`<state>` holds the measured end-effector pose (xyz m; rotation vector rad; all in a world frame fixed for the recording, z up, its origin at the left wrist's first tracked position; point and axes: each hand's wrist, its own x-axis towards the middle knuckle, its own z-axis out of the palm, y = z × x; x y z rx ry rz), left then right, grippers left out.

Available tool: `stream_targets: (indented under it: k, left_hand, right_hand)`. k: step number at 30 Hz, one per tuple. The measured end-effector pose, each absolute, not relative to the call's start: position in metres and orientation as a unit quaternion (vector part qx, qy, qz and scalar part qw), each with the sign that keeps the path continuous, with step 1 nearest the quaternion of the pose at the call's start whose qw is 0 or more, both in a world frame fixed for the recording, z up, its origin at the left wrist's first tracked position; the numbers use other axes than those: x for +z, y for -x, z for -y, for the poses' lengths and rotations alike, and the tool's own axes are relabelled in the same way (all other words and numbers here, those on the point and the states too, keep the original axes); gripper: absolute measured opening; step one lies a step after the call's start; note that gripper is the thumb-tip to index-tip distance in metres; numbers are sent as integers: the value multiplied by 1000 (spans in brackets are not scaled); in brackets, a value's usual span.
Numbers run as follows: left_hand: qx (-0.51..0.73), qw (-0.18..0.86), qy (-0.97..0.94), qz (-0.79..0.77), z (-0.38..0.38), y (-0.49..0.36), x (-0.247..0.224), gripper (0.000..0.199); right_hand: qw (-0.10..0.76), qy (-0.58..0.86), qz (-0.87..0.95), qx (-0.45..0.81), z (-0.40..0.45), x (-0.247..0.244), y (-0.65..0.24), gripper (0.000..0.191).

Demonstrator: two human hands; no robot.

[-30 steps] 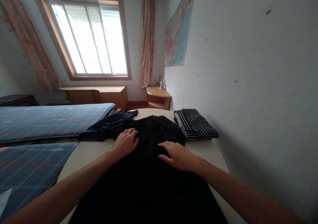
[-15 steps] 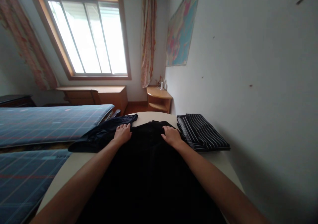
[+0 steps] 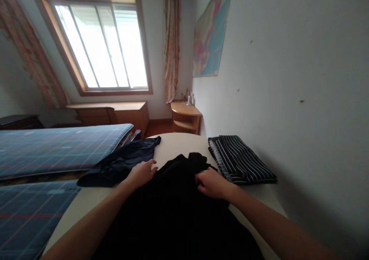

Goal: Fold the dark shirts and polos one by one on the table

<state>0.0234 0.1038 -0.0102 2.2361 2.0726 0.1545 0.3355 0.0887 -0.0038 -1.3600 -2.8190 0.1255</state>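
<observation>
A black garment (image 3: 173,210) covers the near middle of the pale table (image 3: 175,140), its far end rumpled. My right hand (image 3: 212,182) has its fingers curled and closed on the cloth near the garment's far right edge. At the garment's left edge, my left hand (image 3: 143,172) is open, thumb and index finger apart. Dark navy clothing (image 3: 123,162) lies under and beyond that hand, over the table's left edge. Right of my right hand sits a folded black cloth with white stripes (image 3: 240,158). The black garment's exact kind cannot be made out.
A blue plaid mattress (image 3: 63,148) stands close to the table's left side, with another blue plaid pad (image 3: 29,217) nearer. The white wall (image 3: 288,137) rises along the right. A wooden desk (image 3: 127,115) and a corner shelf (image 3: 186,108) are at the back.
My right hand has drawn back and to the right, curling into the black garment, whose far end has bunched nearer. My left hand has also moved slightly nearer, its fingers apart.
</observation>
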Motion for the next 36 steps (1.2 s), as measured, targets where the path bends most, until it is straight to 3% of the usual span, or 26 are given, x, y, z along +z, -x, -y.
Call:
stream_targets:
  k: [6,10,14,18,21,23,27,31,36]
  left_hand:
    - [62,83,-814,-572,-100,-30,-27,65]
    - [126,129,-861,-476,-102,-34,-37,76]
    - [149,138,-883,-422,-88,-39,-36,74]
    - [188,207,-872,-402,-71,-52,-27,52]
    - [208,260,-834,-439,-71,-61,-24,30]
    - [204,258,-808,-490,-76,-66,-24,32]
    - [129,240,-817,-508,-84,-70,-19,29]
    - [58,229,-829,-507,-83,-72,-5,27]
    - [6,243,-834,-495,-81,-76,11,24]
  right_hand:
    - [-40,400,911,92,-85,20,-340,19]
    - [105,469,875,54,-101,32,-334,26]
    - [209,413,885,46,-118,30,-333,38]
    - [135,393,898,147,-121,28,-341,40]
    - [117,440,877,154,-119,25,-349,39]
    - [104,487,858,122,-119,21,-352,35]
    - [82,552,826,77,-124,13,-348,43]
    - [117,557,821,42,-136,8,-338,42]
    - [89,534,820,189,-159,2,-335,50]
